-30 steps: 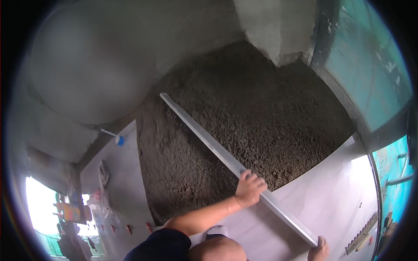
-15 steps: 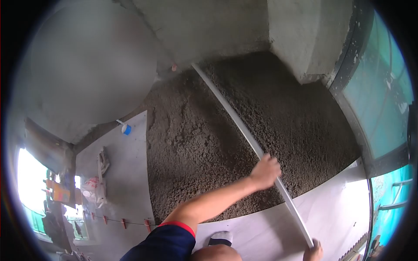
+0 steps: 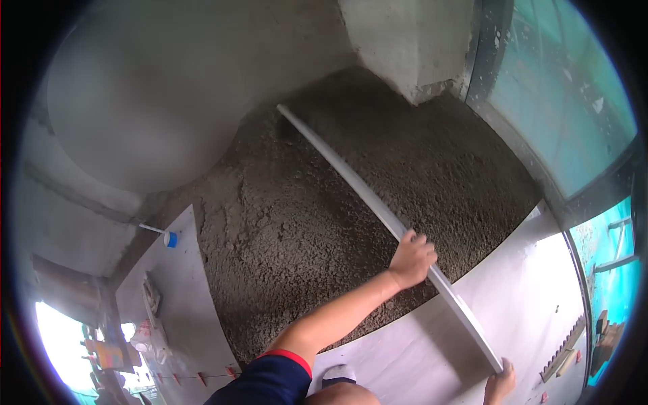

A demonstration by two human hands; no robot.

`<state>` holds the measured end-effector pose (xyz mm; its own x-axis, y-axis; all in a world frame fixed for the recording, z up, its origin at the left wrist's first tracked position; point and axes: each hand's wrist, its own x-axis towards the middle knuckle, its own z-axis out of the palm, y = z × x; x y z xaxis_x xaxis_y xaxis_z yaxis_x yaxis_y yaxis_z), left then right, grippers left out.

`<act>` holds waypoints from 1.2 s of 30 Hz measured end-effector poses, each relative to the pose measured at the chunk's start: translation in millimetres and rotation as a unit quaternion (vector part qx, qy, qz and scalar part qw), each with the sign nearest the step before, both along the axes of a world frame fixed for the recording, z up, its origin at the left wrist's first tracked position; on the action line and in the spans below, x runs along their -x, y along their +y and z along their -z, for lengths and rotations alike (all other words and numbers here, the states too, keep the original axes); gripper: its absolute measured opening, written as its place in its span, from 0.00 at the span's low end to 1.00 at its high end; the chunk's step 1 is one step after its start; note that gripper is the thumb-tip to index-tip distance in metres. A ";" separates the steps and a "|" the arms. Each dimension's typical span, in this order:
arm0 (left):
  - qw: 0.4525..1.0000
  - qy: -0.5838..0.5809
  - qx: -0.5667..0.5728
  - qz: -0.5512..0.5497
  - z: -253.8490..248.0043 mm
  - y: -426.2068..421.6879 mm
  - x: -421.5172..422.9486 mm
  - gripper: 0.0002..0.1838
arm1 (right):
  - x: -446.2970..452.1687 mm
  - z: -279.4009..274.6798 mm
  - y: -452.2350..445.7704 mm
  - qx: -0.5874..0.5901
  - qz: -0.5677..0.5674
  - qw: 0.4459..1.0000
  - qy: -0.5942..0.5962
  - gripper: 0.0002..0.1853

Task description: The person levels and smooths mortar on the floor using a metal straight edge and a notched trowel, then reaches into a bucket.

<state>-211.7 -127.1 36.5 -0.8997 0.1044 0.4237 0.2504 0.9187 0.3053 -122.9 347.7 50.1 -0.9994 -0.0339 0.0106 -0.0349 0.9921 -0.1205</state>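
Head view, looking down past a bent knee [image 3: 342,394]: a long pale bar [image 3: 364,192] runs slantwise over a bed of dark, crumbly mortar [image 3: 283,250], its far tip near the back wall and its near end out over a pale tile [image 3: 398,351], where it throws a soft shadow. From where I stand, 2 hands have it. The left hand [image 3: 413,261] is clamped over the bar, fingers curled across the top, near the mortar's closer edge; the right hand [image 3: 499,383] grips the very end, though I can't make out all of its fingers. The left arm comes out of a navy sleeve [image 3: 270,381] with a red cuff and reaches over the mortar. A socked foot [image 3: 337,373] shows just beside the knee. Over on the left, a blue tool [image 3: 171,239] with a pale handle lies on another tile [image 3: 182,270], with a bag [image 3: 154,341] lower down and red pegs [image 3: 201,379] along a line. To the right, a notched trowel [image 3: 563,351] lies near the tile's edge. A pale pillar [image 3: 439,40] stands beyond the mortar, beside a teal pane [image 3: 567,101].
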 end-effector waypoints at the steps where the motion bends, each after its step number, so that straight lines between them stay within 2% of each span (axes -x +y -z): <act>1: 1.000 0.000 0.018 -0.005 -2.2 -11.2 16.1 0.06 | 11.9 -4.1 -19.8 0.023 0.003 1.000 -0.001 0.15; 3: 0.999 0.009 0.031 -0.018 -6.5 -35.9 46.7 0.07 | 27.1 -10.8 -52.7 0.051 -0.002 0.999 -0.018 0.13; 4: 0.997 -0.026 0.061 -0.025 -15.0 -45.9 57.7 0.07 | 28.9 -15.5 -66.5 0.055 -0.007 0.998 -0.034 0.13; 6: 0.999 0.009 0.047 -0.019 -20.8 -54.4 65.7 0.08 | 21.6 -14.6 -77.7 0.062 -0.009 0.998 -0.025 0.14; 8: 0.998 0.036 0.051 -0.005 -29.6 -39.4 49.7 0.10 | 7.1 4.5 -46.2 0.045 -0.038 0.998 -0.023 0.15; 10: 1.000 0.006 0.020 0.006 -27.4 -9.4 26.1 0.15 | -16.5 -22.6 -16.4 -0.010 -0.006 0.989 -0.147 0.20; 12: 1.000 0.007 -0.016 0.014 -18.6 25.8 5.0 0.14 | -37.6 -18.7 28.1 0.010 -0.048 0.993 -0.107 0.20; 14: 0.996 0.076 -0.040 0.029 -23.1 49.8 -4.1 0.12 | -54.2 -13.4 53.2 0.008 -0.054 0.994 -0.097 0.20; 17: 0.999 0.022 -0.033 0.033 -6.6 60.3 9.9 0.11 | -57.2 -10.3 61.5 -0.012 -0.031 0.994 -0.103 0.22; 21: 0.999 -0.028 -0.012 0.033 -1.2 30.6 59.2 0.11 | -19.5 6.8 29.6 -0.016 0.009 0.994 -0.105 0.22; 22: 0.998 -0.053 0.000 0.024 -0.9 18.8 76.3 0.11 | -7.0 21.3 14.1 0.028 0.007 0.999 0.042 0.14; 24: 1.000 0.002 0.011 0.021 -7.1 -1.7 103.0 0.11 | 30.1 5.3 -20.0 0.036 0.032 0.999 -0.018 0.13; 26: 0.999 -0.016 0.042 0.013 -12.9 -17.5 125.5 0.09 | 53.2 -1.9 -41.1 0.050 0.006 0.999 -0.017 0.17; 29: 0.997 -0.019 0.071 0.007 -16.4 -28.6 144.7 0.09 | 64.7 -12.4 -65.0 0.057 0.009 0.998 -0.031 0.11; 32: 0.996 -0.039 0.085 0.004 -16.9 -31.4 153.5 0.08 | 68.4 -31.2 -82.9 0.061 0.062 0.987 -0.134 0.12; 36: 0.996 -0.026 0.082 0.002 -24.2 -30.9 152.5 0.09 | 55.8 -18.2 -73.8 0.094 0.024 0.992 -0.076 0.12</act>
